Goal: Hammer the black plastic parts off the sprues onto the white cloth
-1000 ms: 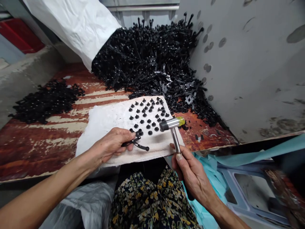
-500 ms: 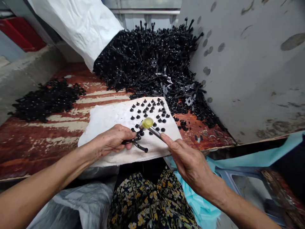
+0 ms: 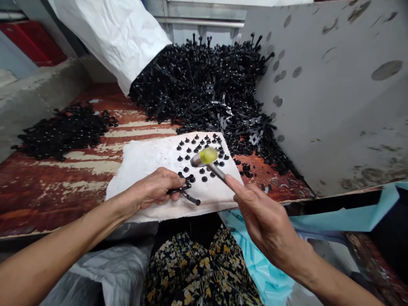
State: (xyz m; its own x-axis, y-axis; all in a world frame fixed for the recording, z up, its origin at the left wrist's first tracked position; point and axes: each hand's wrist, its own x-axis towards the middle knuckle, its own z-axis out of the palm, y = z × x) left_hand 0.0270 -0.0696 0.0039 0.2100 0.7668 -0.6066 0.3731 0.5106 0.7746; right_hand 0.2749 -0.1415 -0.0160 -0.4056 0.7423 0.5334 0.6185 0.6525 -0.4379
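My left hand (image 3: 155, 188) pinches a black crossed metal bracket (image 3: 188, 193) and holds it down on a white cloth pad (image 3: 143, 163). My right hand (image 3: 261, 216) grips the metal handle of a small hammer (image 3: 204, 158) with a yellow face. The hammer head hovers just above and right of the bracket. Several black rivets (image 3: 200, 151) stand in rows on the far part of the pad.
A large heap of black brackets (image 3: 204, 85) spills from a white sack (image 3: 114, 34) at the back. A smaller black pile (image 3: 63, 131) lies on the worn red bench (image 3: 47, 191) at left. A grey spotted board (image 3: 334, 93) stands at right. Blue plastic (image 3: 334, 216) lies beside my flowered lap.
The hammer swung from upright at the right down over the bracket, then lifted slightly. My left hand kept the bracket in place.
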